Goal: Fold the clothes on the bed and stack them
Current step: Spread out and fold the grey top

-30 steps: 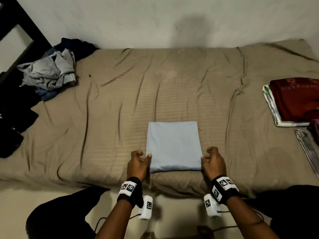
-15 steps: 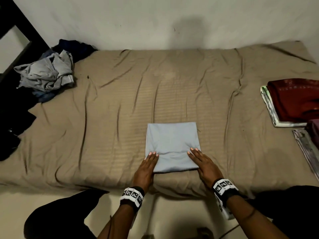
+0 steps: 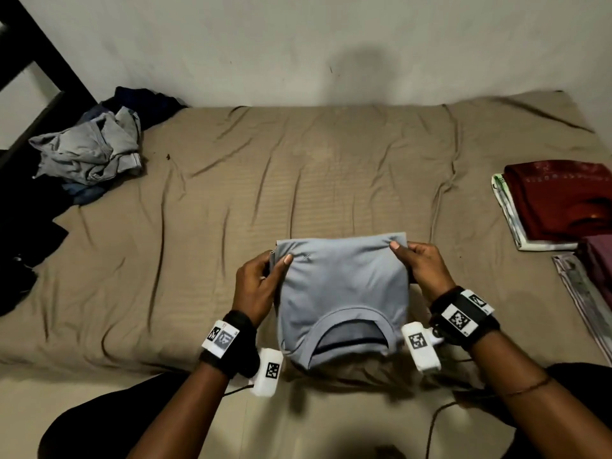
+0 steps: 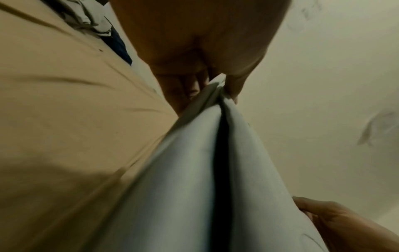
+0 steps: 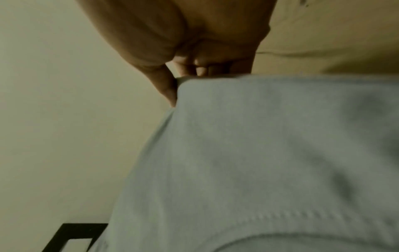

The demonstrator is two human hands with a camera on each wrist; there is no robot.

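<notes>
A folded light-blue T-shirt hangs lifted above the near edge of the bed, its collar facing me at the bottom. My left hand pinches its upper left corner, thumb on top. At the upper right corner my right hand pinches the fabric the same way. The left wrist view shows the shirt edge-on, held between thumb and fingers. The right wrist view shows the shirt with the thumb pressed against its corner.
A heap of unfolded grey and dark clothes lies at the bed's far left corner. Folded clothes, a dark red one on top, are stacked at the right edge. A black frame stands at the left. The wall runs behind the bed.
The shirt lay flat on the bed with my hands beside it, then flat on it. Now both hands pinch its far corners and have lifted it, collar side showing.
</notes>
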